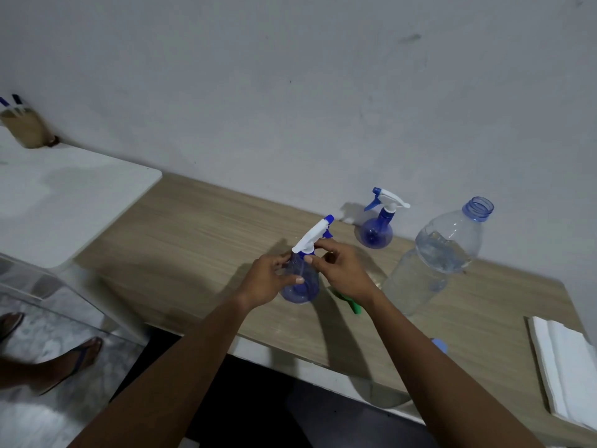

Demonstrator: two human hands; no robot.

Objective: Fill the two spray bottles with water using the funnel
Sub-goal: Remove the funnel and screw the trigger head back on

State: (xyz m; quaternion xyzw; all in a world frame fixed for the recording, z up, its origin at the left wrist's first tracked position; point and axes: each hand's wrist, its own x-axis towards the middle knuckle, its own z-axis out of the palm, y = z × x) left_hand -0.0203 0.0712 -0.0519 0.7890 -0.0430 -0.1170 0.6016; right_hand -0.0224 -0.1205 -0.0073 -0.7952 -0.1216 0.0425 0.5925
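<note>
Left hand [266,279] gripped the bottle [302,287], right hand [340,270] pinched its neck [303,254] (head [312,237] fitted); a slack grip risked toppling it.

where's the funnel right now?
Head view, centre: the green funnel lies on the wooden table, partly hidden under the right hand, between the near spray bottle and the large water bottle.

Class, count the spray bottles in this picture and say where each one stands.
2. The near spray bottle is held by the left hand and right hand. The far spray bottle stands farther back, left of the water bottle. None seems hidden.
</note>
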